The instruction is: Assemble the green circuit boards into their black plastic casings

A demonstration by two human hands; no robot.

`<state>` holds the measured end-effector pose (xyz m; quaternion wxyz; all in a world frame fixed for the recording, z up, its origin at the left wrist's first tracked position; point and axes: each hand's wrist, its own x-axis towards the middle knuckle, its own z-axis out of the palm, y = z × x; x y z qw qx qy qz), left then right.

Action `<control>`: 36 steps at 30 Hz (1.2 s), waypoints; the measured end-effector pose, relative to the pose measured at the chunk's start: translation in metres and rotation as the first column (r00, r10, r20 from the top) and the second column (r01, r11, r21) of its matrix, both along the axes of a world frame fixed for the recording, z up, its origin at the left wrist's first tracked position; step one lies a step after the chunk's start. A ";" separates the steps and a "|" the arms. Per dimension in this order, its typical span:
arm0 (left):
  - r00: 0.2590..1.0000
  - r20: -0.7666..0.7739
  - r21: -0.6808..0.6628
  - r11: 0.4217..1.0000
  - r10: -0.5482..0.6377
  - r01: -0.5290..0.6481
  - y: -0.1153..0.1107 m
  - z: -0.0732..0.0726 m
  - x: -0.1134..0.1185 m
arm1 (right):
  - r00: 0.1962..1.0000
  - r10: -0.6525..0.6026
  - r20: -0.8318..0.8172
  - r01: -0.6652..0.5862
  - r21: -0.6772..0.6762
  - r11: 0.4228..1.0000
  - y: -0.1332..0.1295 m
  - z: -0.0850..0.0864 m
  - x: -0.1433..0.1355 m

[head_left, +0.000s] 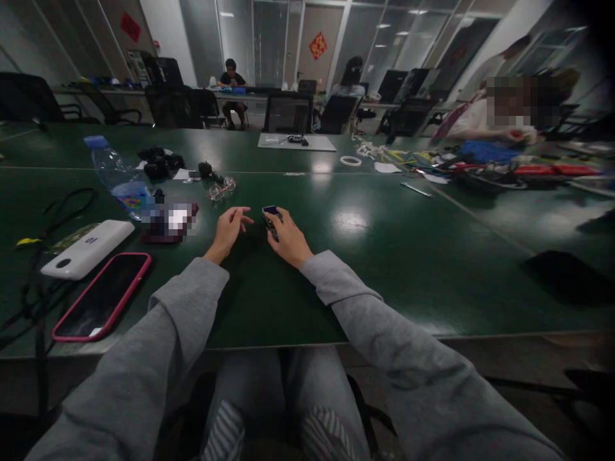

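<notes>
Right grip [288, 238] grasping small dark device [271, 210]; left grip [229, 232] released, just beside it. Bench [413, 256] edge runs above lap [281, 384]; blue-capped bottle [113, 169] at left, contents unclear.

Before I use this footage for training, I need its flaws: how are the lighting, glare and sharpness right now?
Head view: dim overall; bright glare patches on the green table, one right of the right hand; wide-angle stretch toward the edges; cables at right look smeared; pixelated blocks hide part of a person.

From the wearer's head, the single view looks forward and down, wide across the table [394, 256].
</notes>
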<state>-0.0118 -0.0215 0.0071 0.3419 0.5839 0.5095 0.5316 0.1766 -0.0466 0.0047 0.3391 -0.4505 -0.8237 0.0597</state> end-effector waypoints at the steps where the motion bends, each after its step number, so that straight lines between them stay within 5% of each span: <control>1: 1.000 0.003 -0.005 1.000 0.007 -0.007 0.002 -0.001 0.000 | 0.999 -0.001 -0.047 0.001 -0.010 1.000 0.002 -0.001 0.006; 7: 1.000 0.013 -0.040 0.999 0.014 -0.013 0.004 -0.002 0.000 | 0.971 -0.068 -0.229 0.051 -0.078 0.996 0.017 -0.005 0.021; 18: 1.000 0.003 -0.072 0.997 -0.006 0.006 0.001 0.001 0.003 | 0.983 -0.115 -0.141 0.113 -0.023 0.993 0.019 -0.009 0.024; 27: 0.997 0.076 -0.094 0.996 0.000 0.007 0.001 0.003 0.002 | 0.893 -0.294 -0.340 0.181 -0.326 0.928 0.033 -0.009 0.032; 36: 0.995 0.099 -0.103 0.994 -0.013 0.024 -0.001 0.005 0.003 | 0.911 -0.283 -0.298 0.240 -0.173 0.955 0.038 -0.013 0.030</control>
